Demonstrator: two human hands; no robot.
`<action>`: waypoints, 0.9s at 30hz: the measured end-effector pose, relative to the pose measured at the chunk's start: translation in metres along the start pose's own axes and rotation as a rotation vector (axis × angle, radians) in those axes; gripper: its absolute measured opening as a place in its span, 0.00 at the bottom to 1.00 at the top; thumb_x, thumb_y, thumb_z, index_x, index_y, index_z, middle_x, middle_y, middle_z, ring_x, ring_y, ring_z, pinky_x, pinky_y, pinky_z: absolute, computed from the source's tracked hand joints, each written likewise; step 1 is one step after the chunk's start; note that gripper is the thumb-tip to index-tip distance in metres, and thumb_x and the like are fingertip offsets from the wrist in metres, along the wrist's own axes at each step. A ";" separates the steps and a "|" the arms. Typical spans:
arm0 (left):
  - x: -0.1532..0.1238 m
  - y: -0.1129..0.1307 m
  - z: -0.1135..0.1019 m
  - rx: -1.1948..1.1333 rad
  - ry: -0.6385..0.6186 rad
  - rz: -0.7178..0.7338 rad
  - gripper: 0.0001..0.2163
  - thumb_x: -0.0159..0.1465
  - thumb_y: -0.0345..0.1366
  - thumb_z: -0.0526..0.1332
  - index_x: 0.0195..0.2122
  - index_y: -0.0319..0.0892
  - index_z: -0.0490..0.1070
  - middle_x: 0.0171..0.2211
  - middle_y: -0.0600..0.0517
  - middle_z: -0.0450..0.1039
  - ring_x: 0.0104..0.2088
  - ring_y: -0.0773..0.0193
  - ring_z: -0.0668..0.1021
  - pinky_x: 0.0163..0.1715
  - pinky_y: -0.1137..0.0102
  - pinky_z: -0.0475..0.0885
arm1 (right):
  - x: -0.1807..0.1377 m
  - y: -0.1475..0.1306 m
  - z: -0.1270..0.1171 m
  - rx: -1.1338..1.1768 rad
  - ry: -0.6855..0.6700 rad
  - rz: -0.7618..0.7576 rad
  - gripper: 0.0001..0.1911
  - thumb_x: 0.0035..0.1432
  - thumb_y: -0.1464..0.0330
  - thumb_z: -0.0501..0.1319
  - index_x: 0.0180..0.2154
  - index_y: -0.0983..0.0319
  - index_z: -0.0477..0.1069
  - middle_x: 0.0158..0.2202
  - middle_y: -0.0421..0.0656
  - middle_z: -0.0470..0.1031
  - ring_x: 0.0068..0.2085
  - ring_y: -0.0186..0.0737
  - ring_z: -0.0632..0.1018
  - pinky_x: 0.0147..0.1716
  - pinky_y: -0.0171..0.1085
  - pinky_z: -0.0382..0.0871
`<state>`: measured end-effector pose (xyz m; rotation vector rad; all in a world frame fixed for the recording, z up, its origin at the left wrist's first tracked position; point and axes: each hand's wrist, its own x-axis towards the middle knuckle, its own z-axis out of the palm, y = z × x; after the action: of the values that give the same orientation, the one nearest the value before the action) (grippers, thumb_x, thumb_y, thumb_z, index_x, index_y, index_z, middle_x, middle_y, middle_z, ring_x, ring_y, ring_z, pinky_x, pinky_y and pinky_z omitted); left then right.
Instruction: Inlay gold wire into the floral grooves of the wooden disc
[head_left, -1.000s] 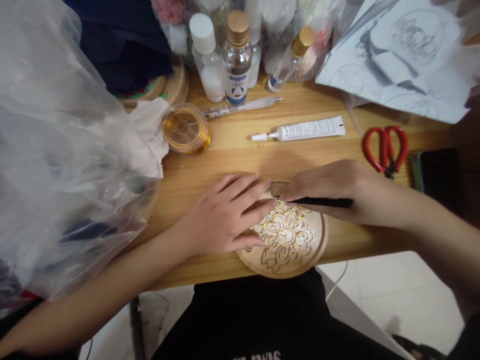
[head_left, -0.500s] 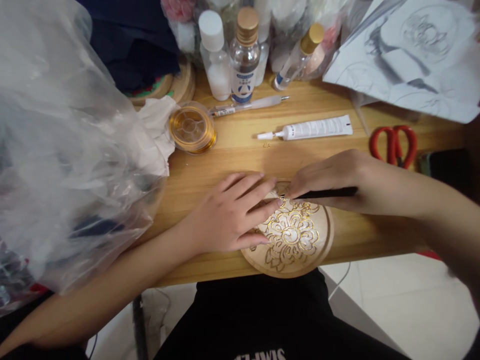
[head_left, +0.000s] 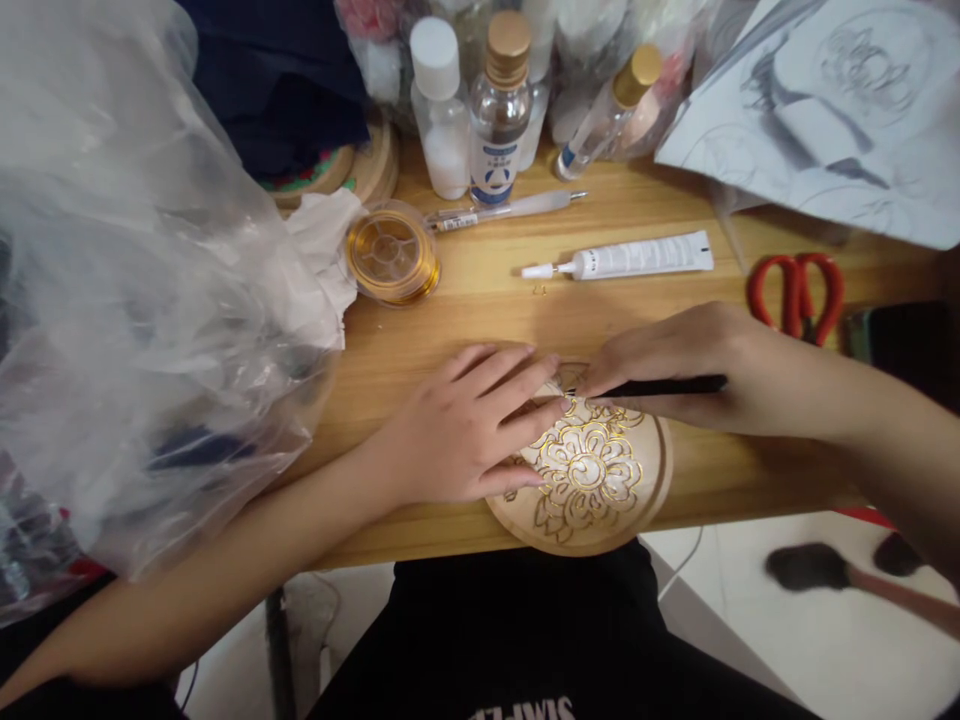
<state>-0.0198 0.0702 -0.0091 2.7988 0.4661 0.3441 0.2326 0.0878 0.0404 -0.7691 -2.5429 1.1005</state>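
Worktop [head_left: 480, 310], a round wooden board [head_left: 589, 480] at its near edge.
Board probably light, stiff, best held by the rim [head_left: 666, 478]; left hand [head_left: 472, 430] spread over it, right hand [head_left: 686, 345] gripping a black tool [head_left: 667, 386], gold lines [head_left: 571, 468] seemingly delicate.

a wooden table [head_left: 465, 320] with pale, yellowish, streaked grain spans the view, its front edge running from side to side. below it lies a light floor [head_left: 742, 560] of large, pale tiles, brighter than the shaded right end of the tabletop. a dark upright post [head_left: 280, 650] stands under the table on the left, near a thin cable [head_left: 330, 610]. on the right, a foot in dark footwear [head_left: 808, 567] rests on the tiles, slightly blurred. the light is soft and uneven, leaving faint shadows on the wood.
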 end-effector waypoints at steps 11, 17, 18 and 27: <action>-0.001 0.000 0.000 -0.015 -0.005 -0.006 0.25 0.66 0.51 0.55 0.57 0.39 0.67 0.60 0.37 0.63 0.59 0.43 0.66 0.55 0.50 0.62 | -0.011 -0.014 0.022 0.027 0.192 0.166 0.07 0.62 0.69 0.60 0.42 0.54 0.75 0.37 0.39 0.81 0.36 0.36 0.82 0.33 0.34 0.75; 0.000 0.001 -0.001 -0.013 -0.016 -0.007 0.24 0.67 0.50 0.55 0.57 0.38 0.67 0.61 0.37 0.63 0.60 0.42 0.66 0.55 0.50 0.62 | -0.014 -0.023 0.033 0.006 0.283 0.267 0.04 0.61 0.69 0.61 0.39 0.59 0.74 0.34 0.40 0.81 0.33 0.35 0.81 0.31 0.33 0.72; 0.000 0.001 -0.001 -0.013 -0.014 -0.007 0.24 0.67 0.50 0.55 0.57 0.38 0.67 0.61 0.37 0.63 0.60 0.42 0.66 0.55 0.50 0.62 | -0.014 -0.024 0.034 0.009 0.297 0.284 0.04 0.61 0.69 0.61 0.39 0.59 0.74 0.34 0.40 0.81 0.32 0.35 0.81 0.30 0.33 0.72; -0.001 0.001 0.001 -0.009 0.011 0.001 0.25 0.66 0.51 0.54 0.56 0.38 0.68 0.60 0.37 0.63 0.60 0.43 0.65 0.55 0.50 0.62 | -0.015 -0.032 0.049 0.003 0.430 0.398 0.05 0.59 0.72 0.62 0.38 0.58 0.73 0.32 0.38 0.79 0.28 0.32 0.78 0.25 0.31 0.71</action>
<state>-0.0204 0.0691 -0.0096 2.7893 0.4649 0.3613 0.2124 0.0317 0.0307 -1.3851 -2.0775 0.9153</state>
